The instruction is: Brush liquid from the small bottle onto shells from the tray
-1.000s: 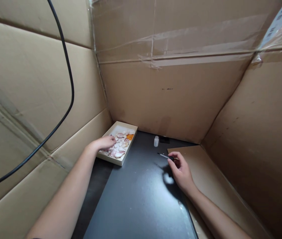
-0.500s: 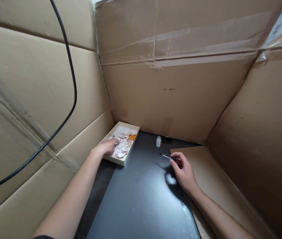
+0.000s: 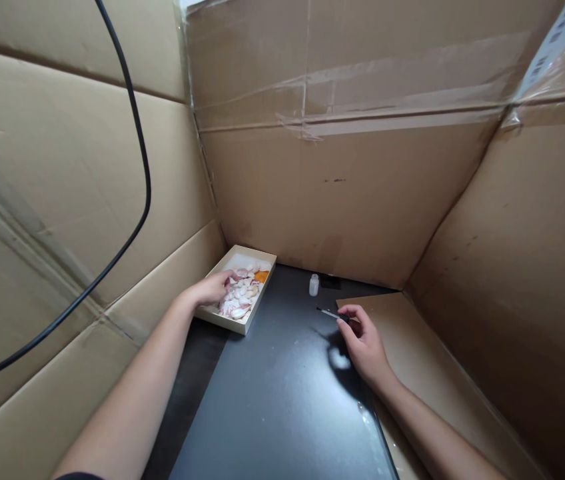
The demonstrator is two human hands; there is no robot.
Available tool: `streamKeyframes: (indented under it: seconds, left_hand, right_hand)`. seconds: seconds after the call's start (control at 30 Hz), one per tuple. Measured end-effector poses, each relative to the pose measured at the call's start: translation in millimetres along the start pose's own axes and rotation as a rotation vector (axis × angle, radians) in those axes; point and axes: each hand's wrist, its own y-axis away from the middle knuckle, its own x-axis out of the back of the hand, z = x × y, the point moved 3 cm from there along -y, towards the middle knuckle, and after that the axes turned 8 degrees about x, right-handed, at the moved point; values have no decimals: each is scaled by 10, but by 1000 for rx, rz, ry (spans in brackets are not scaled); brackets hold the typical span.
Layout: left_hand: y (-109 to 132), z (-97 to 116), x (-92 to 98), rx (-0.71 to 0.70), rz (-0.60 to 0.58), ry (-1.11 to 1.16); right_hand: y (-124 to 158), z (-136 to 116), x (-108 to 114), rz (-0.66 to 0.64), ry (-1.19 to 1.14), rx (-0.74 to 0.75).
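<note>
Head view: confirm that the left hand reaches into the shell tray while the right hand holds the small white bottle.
Not right. The right hand holds a thin dark tool; the small white bottle stands apart on the table, as the head view shows. The left hand does reach into the shell tray.

Left hand [image 3: 211,289] and right hand [image 3: 365,342] outstretched

- The left hand [image 3: 210,288] is bare, and the forearm behind it is bare too.
- Far back from that hand, a sliver of dark sleeve [image 3: 76,476] edges the upper arm.
- The right hand [image 3: 365,343] and its forearm are bare.
</note>
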Motion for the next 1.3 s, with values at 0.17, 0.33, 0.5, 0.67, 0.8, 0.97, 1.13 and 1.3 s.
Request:
streamKeyframes:
  seconds: [0.17, 0.33, 0.5, 0.67, 0.8, 0.97, 1.13, 1.3]
  left_hand:
    - [-36, 48, 16, -56, -15, 91]
    - [-129, 50, -82, -31, -50, 94]
    - [-194, 72, -104, -78, -31, 110]
    - [-168, 125, -53, -57, 2, 59]
    - [-97, 209, -70, -15, 0, -205]
    - [-52, 254, -177, 42, -62, -280]
    - [-62, 277, -220, 56, -66, -308]
    - [-60, 345, -217, 56, -30, -307]
  right_hand:
    - [1, 5, 0, 4, -3, -9]
    - [5, 18, 1, 6, -4, -10]
    - [7, 31, -5, 1, -7, -15]
    - [9, 8, -7, -5, -7, -20]
    - [7, -2, -1, 5, 0, -19]
    - [2, 4, -2, 4, 1, -7]
    - [1, -8, 2, 7, 6, 4]
    - [3, 10, 6, 8, 12, 1]
